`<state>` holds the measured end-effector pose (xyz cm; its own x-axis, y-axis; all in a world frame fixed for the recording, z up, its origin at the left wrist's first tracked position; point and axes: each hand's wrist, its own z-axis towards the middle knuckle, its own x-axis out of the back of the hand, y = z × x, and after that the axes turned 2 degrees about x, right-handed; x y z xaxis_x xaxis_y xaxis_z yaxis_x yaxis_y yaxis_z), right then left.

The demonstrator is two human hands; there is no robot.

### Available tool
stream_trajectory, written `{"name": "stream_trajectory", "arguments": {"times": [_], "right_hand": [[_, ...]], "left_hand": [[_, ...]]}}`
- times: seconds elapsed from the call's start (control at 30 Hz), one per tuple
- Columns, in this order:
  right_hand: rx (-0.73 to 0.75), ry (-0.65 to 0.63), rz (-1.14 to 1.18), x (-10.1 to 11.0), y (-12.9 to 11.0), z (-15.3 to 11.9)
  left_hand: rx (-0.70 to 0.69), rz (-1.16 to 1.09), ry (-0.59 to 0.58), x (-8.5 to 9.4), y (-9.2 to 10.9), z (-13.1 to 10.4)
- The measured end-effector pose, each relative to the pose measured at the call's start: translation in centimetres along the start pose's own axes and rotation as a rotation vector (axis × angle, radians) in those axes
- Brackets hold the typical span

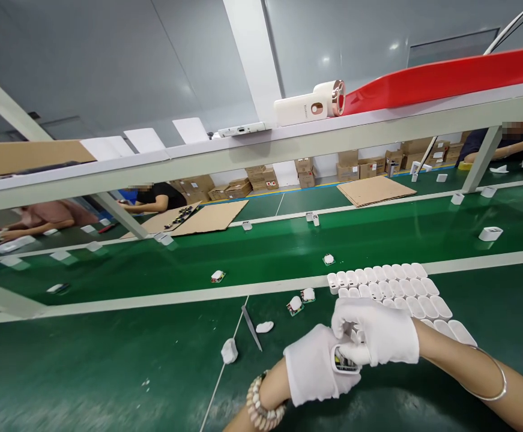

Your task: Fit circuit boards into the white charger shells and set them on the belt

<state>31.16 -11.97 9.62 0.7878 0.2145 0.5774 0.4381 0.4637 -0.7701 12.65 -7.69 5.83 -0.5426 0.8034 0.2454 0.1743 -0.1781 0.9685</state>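
Note:
Both of my hands wear white gloves and meet at the lower right of the head view. My left hand (317, 366) is wrapped round a small white housing (346, 369) whose open side shows a circuit board inside. Over that opening, my right hand (373, 333) bends its fingers down and touches the housing; whether it pinches anything is hidden. Several rows of white housings (396, 289) stand just behind my hands. Circuit boards with white pieces on them (295, 305) lie to the left, near tweezers (251, 328) and a flat white piece (265, 327).
A round white item (229, 351) sits left of the tweezers. Beyond runs a green belt (279, 252) carrying scattered parts. A shelf (243, 150) crosses above, holding a white device (306, 108) and a red tray (445, 78). Other people work at the far side, near cardboard sheets (376, 190).

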Motion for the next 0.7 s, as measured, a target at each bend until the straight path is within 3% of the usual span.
{"name": "stream_trajectory", "arguments": {"times": [0.13,0.23,0.33,0.43,0.5,0.57,0.6,0.63,0.7], "right_hand": [[-0.095,-0.037,0.068,1.3,0.5,0.1],[-0.009,-0.070,0.191,2.5,0.0,0.4],[0.050,-0.056,0.043,2.2,-1.2,0.5],[0.065,-0.003,-0.225,1.6,-2.5,0.5],[0.092,0.073,-0.273,2.3,-2.6,0.8],[0.019,0.200,-0.298,4.4,-1.6,1.6],[-0.072,0.297,-0.333,5.8,-0.7,2.2],[-0.242,0.308,-0.414,7.2,0.5,2.9],[-0.411,0.329,-0.465,9.8,3.3,4.2]], "left_hand": [[-0.032,0.013,-0.029,0.0,0.0,1.0],[-0.062,0.016,-0.033,0.0,0.7,1.6],[-0.111,0.007,-0.022,-0.4,2.0,2.3],[-0.128,0.079,0.095,-0.3,3.2,2.5],[-0.093,0.150,0.229,0.4,3.6,2.2],[-0.003,0.268,0.358,1.7,3.3,1.8],[0.060,0.356,0.399,2.4,2.9,1.7],[0.130,0.472,0.427,3.0,2.4,1.7],[0.237,0.647,0.382,3.9,1.1,2.4]]}}
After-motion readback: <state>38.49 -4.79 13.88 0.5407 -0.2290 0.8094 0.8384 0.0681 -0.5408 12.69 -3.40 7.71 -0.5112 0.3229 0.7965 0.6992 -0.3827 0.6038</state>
